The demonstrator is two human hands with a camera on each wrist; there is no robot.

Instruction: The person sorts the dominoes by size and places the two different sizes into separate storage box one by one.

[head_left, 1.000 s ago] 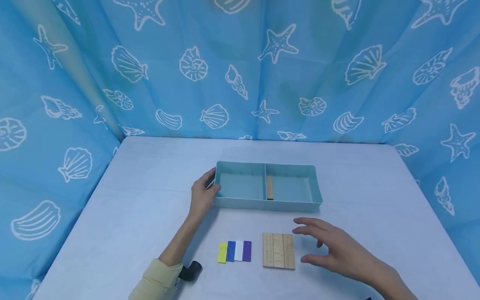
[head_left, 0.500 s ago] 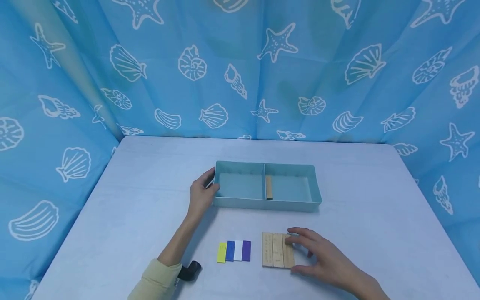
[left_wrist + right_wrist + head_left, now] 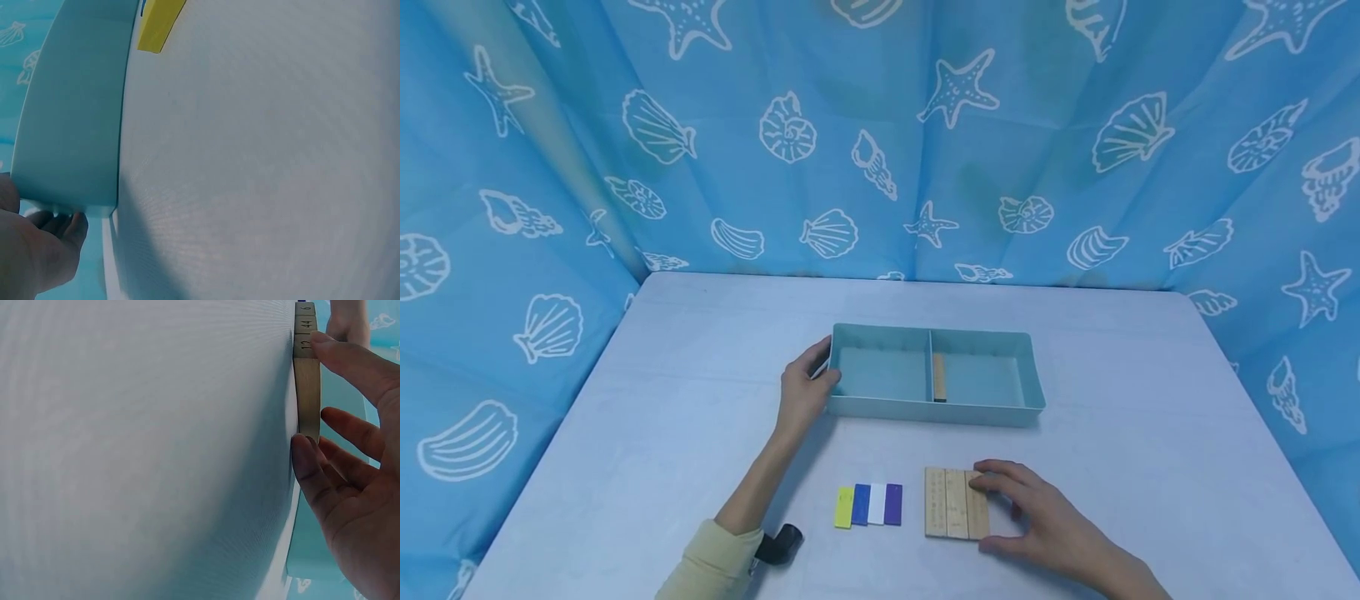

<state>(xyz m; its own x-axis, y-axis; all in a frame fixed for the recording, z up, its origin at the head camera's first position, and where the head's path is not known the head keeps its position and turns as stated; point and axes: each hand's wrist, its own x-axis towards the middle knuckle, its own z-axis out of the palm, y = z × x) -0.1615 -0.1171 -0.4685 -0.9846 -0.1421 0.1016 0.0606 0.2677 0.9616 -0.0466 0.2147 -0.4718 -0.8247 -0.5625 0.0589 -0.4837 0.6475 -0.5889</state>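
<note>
My left hand (image 3: 805, 396) holds the left end of a teal two-compartment box (image 3: 887, 409), thumb at its near corner. Nearer me, three wooden blocks (image 3: 956, 504) lie flat side by side. My right hand (image 3: 1037, 517) grips the rightmost wooden block (image 3: 977, 518) by its ends, thumb at the near end and fingers at the far end. In the right wrist view, that wooden block (image 3: 307, 394) shows "12" on the end under the thumb. Another wooden block (image 3: 939, 379) stands against the divider, inside the box's right compartment.
Left of the wooden blocks lie small coloured strips in a row: yellow (image 3: 843, 508), blue (image 3: 861, 505), white (image 3: 877, 505) and purple (image 3: 892, 505). A black rounded device (image 3: 781, 545) sits by the left wrist. Blue shell-print curtains (image 3: 880, 167) surround the white table (image 3: 715, 333).
My right hand has moved left from beside the wooden blocks onto the rightmost one and now grips its ends. The left hand and the box have stayed in place.
</note>
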